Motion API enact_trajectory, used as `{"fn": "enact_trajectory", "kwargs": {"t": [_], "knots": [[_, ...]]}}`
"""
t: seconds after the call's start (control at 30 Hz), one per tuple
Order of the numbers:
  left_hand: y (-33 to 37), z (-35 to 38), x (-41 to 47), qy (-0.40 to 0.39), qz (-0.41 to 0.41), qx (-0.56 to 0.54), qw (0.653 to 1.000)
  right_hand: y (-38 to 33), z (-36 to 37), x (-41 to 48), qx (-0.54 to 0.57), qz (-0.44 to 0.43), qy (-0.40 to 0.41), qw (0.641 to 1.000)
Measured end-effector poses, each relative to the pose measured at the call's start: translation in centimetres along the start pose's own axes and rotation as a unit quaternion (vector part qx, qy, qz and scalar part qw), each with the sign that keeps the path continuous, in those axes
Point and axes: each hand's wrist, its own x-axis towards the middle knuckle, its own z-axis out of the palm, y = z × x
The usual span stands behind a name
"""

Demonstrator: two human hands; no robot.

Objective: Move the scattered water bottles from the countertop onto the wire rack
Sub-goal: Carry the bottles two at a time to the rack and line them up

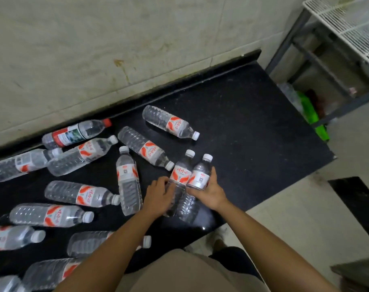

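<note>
On the black countertop (253,114) over a dozen bottles lay scattered; left hand (158,197) and right hand (213,192) each gripped one bottle near the edge. Wire rack (348,24), far right, looked empty. Barely started.

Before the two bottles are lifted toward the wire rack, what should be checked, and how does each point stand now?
1. Right hand wrapped around right bottle: ok.
2. Left hand closed on left bottle: cannot tell; fingers rest on it.
3. Caps on both bottles: ok.
4. Countertop clear toward wire rack: ok.
5. Free space on the rack shelf: cannot tell, only partly in view.
</note>
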Motion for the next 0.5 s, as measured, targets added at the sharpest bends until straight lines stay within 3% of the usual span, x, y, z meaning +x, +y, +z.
{"fn": "enact_trajectory", "kwargs": {"t": [0.13, 0.2, 0.37, 0.5], "knots": [[-0.2, 0.3, -0.3, -0.035, -0.056, -0.079, 0.995, 0.0, -0.9, -0.2, -0.046, -0.026, -0.017, 0.998], [-0.2, 0.7, -0.4, -0.032, -0.063, -0.098, 0.993, 0.2, -1.5, -0.4, -0.123, -0.034, -0.005, 0.992], [-0.3, 1.8, 0.2, -0.001, -0.095, -0.134, 0.986, 2.0, -2.4, -0.2, -0.234, -0.056, 0.051, 0.969], [1.3, 2.9, 0.6, 0.014, -0.096, -0.107, 0.989, 4.9, -3.0, -0.4, -0.299, -0.106, 0.139, 0.938]]}}
